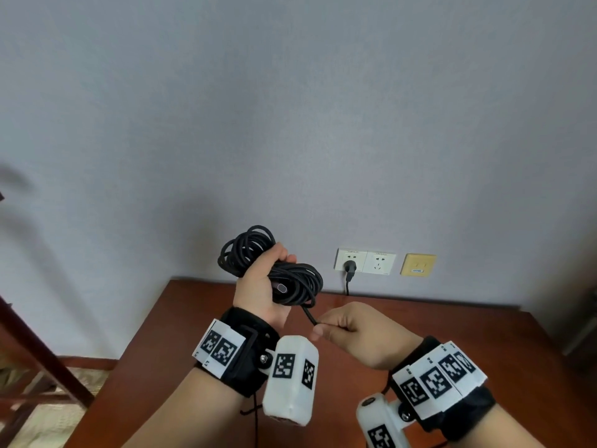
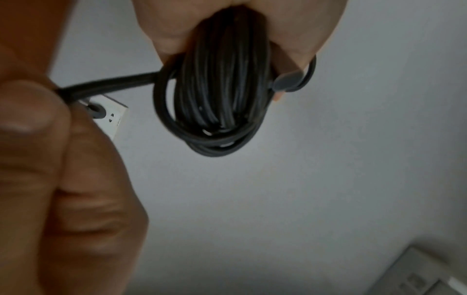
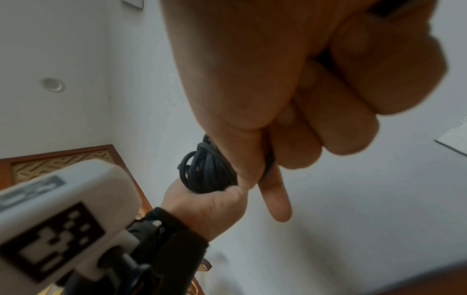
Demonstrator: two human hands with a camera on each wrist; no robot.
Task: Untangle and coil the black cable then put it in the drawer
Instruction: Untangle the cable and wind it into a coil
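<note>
The left hand (image 1: pixel 258 286) gripped the nearly coiled black cable (image 1: pixel 290 279), the right hand (image 1: pixel 352 331) pinched its loose tail; tucking and drawering remained, no drawer visible.

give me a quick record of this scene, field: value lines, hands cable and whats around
left hand: grips the coiled bundle, raised above the table
right hand: pinches the loose end running out of the bundle
cable: black, mostly coiled, one short strand still free
table: reddish-brown wood, below both hands
wall sockets: on the wall behind, one with a black plug in it
drawer: not in view
task stage: coiling nearly done, not yet stored
</note>
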